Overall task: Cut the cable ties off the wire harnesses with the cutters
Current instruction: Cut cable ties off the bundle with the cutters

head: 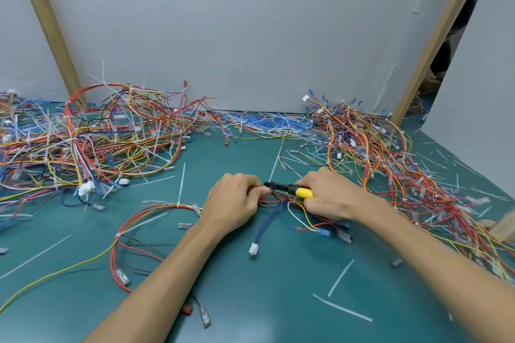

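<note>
L hand (234,203) has its fingers curled, pinching a bunch of red and yellow wires of the wire harness (156,210) at the fingertips, near the centre of the table (250,306). R hand (331,195), just beside it, is wrapped round the yellow grips of the cutters (291,189). The black nose points left, right at the L fingertips (can't tell whether the blades are closed). A white cable tie (274,166) sticks up and away from the wires at the nose.

The harness loops out left of the L wrist w/ a second tie (181,184) standing up from it. Below the hands a blue lead ends in a white connector (253,249). Cut tie strips (341,277) lie loose on the green mat nearer the person.

Further out there's a left heap (83,133) of harnesses w/ many ties sticking out of it, and a right heap (390,153) that runs down the R edge of the table. Behind it all is a grey-white wall panel (250,22) btwn two wooden posts (47,25).
</note>
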`<move>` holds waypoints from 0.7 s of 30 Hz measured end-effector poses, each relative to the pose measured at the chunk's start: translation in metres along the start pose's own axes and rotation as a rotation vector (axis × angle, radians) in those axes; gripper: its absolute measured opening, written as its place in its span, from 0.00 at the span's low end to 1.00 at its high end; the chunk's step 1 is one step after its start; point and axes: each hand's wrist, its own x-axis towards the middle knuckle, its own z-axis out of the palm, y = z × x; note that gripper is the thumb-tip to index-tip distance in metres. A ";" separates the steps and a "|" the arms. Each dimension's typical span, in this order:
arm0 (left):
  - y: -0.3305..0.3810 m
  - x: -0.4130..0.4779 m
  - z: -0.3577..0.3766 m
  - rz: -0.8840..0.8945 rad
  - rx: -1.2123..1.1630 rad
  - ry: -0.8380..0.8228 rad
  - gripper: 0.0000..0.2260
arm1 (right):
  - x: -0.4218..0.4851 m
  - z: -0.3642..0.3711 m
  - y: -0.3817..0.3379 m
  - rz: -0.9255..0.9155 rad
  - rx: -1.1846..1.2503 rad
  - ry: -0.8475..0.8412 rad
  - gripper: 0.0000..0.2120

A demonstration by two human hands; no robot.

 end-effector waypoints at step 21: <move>0.002 -0.004 0.000 0.038 0.104 0.023 0.10 | -0.006 0.010 0.002 0.042 0.044 0.120 0.06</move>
